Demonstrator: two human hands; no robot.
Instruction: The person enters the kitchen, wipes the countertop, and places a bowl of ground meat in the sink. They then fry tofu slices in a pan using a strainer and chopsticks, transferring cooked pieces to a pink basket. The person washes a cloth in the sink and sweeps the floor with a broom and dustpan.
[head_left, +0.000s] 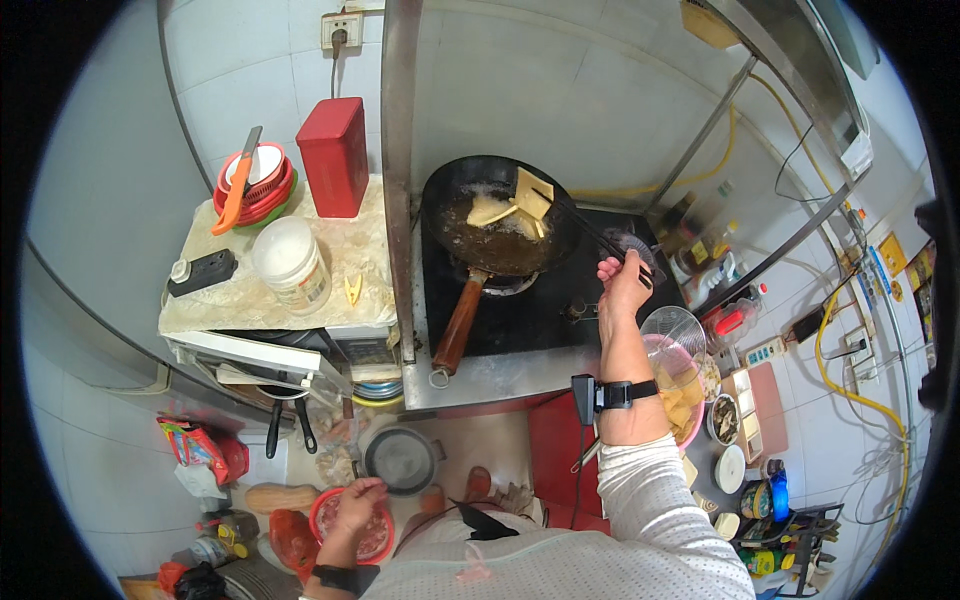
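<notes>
My right hand (624, 281) holds a pair of dark chopsticks (589, 227) that reach left into a black wok (491, 259) on the stove. Their tips are at a folded yellowish flat piece of food (532, 191), which stands partly out of bubbling oil. More such food (487, 210) lies beside it in the oil. The wok's wooden handle (459, 326) points towards me. My left hand (362, 499) hangs low at the left, fingers curled together, with no object visible in it. Below it in the view is a red bowl of raw-looking minced meat (375, 536).
Right of the stove, a wire strainer (673, 337) rests over a pink basin (697, 420) of yellow pieces. Bottles (701, 251) stand behind a glass panel. At left, a cloth-covered top bears a white plastic tub (292, 262), a red canister (334, 157) and an orange-handled knife (238, 184). A metal pot (400, 459) sits lower down.
</notes>
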